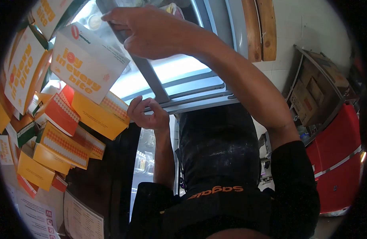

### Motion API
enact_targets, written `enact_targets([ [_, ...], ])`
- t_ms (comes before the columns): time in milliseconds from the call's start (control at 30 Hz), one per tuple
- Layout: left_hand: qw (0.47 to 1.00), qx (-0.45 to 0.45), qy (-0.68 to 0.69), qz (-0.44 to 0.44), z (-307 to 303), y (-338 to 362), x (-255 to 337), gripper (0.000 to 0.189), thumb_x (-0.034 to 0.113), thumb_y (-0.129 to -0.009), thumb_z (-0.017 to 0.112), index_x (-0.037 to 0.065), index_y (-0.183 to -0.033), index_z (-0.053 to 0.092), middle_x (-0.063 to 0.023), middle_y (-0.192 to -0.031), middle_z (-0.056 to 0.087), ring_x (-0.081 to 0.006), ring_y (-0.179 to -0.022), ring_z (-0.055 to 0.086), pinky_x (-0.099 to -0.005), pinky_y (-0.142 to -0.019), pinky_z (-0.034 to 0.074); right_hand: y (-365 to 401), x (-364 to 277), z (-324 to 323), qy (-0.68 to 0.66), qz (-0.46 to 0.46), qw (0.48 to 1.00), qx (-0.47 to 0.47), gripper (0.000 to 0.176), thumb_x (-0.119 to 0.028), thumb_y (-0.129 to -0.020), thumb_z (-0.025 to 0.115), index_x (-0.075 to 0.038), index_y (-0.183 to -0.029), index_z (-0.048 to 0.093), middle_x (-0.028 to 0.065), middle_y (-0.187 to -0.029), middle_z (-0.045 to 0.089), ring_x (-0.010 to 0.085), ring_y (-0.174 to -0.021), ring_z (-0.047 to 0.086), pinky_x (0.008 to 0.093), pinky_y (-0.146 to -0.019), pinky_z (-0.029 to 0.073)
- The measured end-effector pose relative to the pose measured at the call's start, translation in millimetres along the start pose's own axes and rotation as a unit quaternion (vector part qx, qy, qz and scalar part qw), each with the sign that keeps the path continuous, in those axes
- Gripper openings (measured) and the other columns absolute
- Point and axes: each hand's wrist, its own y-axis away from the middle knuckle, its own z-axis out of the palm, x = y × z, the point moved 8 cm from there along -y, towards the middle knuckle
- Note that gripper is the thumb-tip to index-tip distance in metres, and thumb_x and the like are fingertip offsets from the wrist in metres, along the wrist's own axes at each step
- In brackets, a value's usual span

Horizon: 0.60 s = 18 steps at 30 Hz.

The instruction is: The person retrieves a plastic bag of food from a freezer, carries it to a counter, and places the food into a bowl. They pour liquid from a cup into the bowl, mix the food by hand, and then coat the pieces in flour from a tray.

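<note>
My right hand (pixel 145 34) reaches across a glass-topped chest freezer, its fingers closed around the grey frame bar (pixel 149 73) of a sliding glass lid. Close to the lower corner of that lid is my left hand (pixel 149 114), fingers loosely curled with a gap showing and nothing visible inside. Beside it stands a yellow box (pixel 98 115). A white box (pixel 88 59) with orange "joy in every bite" lettering leans over the freezer's left side. Under the glass, the freezer's contents are blurred by glare.
More printed cartons (pixel 58 149) are piled at the left. Below them lie printed sheets (pixel 84 217). Wooden slats (pixel 259 30) run along the freezer's far right. A metal rack with cardboard boxes (pixel 311 99) and a red cabinet (pixel 338 159) stand at the right.
</note>
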Motion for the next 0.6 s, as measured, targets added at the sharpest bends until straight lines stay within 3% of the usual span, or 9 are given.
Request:
enact_targets([
  [100,1.000,-0.004,0.030,0.001,-1,-4,1,0.012,-0.002,-0.068,0.053,0.006,-0.077,0.052,-0.0083,-0.085,0.052,-0.0211,-0.083,0.051,-0.0328,-0.073,0.040,-17,12,6,-0.008,-0.100,0.995,0.012,0.045,-0.014,-0.075,0.052,0.000,-0.118,0.049,0.0163,-0.100,0.060,0.0274,-0.089,0.060,0.0325,-0.078,0.049],
  [167,1.000,-0.008,0.018,-0.012,-4,-5,0,0.010,-0.002,-0.068,0.054,0.006,-0.074,0.052,-0.0086,-0.085,0.053,-0.0214,-0.082,0.051,-0.0326,-0.071,0.041,-13,50,-3,-0.259,0.041,0.965,-0.005,0.047,-0.024,-0.074,0.057,0.006,-0.110,0.051,0.0193,-0.102,0.058,0.0254,-0.089,0.059,0.0330,-0.076,0.049],
  [233,0.999,0.007,0.033,-0.026,-5,-6,-2,0.010,-0.002,-0.068,0.054,0.005,-0.073,0.053,-0.0086,-0.085,0.053,-0.0215,-0.081,0.051,-0.0326,-0.070,0.041,-13,82,-25,-0.266,0.173,0.937,0.147,0.047,0.002,-0.067,0.048,0.013,-0.113,0.043,0.0229,-0.085,0.060,0.0287,-0.070,0.061,0.0343,-0.063,0.051],
  [300,0.998,0.017,0.044,-0.033,-8,-6,-4,0.010,-0.003,-0.068,0.054,0.006,-0.073,0.052,-0.0082,-0.084,0.053,-0.0219,-0.082,0.052,-0.0330,-0.070,0.041,-10,109,-4,-0.029,0.242,0.968,0.060,0.048,-0.029,-0.075,0.059,-0.003,-0.114,0.049,0.0167,-0.107,0.057,0.0288,-0.094,0.058,0.0307,-0.079,0.047],
  [400,0.997,0.024,0.051,-0.055,-10,-5,-5,0.011,-0.004,-0.069,0.053,0.007,-0.072,0.051,-0.0080,-0.083,0.054,-0.0223,-0.083,0.051,-0.0336,-0.073,0.040,-6,129,26,0.102,0.291,0.950,0.051,0.068,-0.038,-0.067,0.065,0.008,-0.113,0.046,0.0254,-0.106,0.054,0.0248,-0.092,0.057,0.0347,-0.075,0.048],
  [467,0.997,0.022,0.039,-0.056,-12,-7,-6,0.012,-0.004,-0.069,0.053,0.007,-0.072,0.051,-0.0081,-0.083,0.054,-0.0221,-0.082,0.052,-0.0334,-0.072,0.041,-4,166,65,0.214,0.292,0.930,0.070,0.082,-0.047,-0.062,0.068,0.009,-0.114,0.039,0.0274,-0.097,0.055,0.0261,-0.084,0.059,0.0359,-0.071,0.049],
  [600,0.997,0.045,0.039,-0.050,-15,-5,-9,0.012,-0.006,-0.068,0.052,0.006,-0.071,0.051,-0.0081,-0.082,0.054,-0.0219,-0.077,0.053,-0.0333,-0.067,0.042,-6,177,76,0.273,0.228,0.928,0.111,0.095,-0.057,-0.059,0.068,0.007,-0.117,0.030,0.0248,-0.084,0.057,0.0295,-0.073,0.061,0.0352,-0.064,0.051],
])
